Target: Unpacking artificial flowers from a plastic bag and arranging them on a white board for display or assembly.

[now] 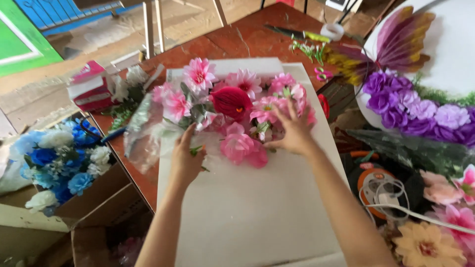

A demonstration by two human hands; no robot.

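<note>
A large white rectangular foam board is laid on a reddish-brown wooden table. On the far half of the board a cluster of pink artificial flowers is heaped, with a dark red calla-shaped bloom near its middle. The left hand is rested at the near left edge of the cluster, fingers loosely spread, a small green stem touched beneath it; nothing is clearly gripped. The right hand is pressed flat on the right side of the cluster, fingers splayed wide over the pink petals. A crumpled clear plastic wrapping is seen at the board's left edge, touching the flowers. Left of the board, a cardboard box filled with blue and white artificial flowers is placed. Right of the board, purple fabric roses and a purple-and-yellow butterfly ornament are fixed on a white round panel.
</note>
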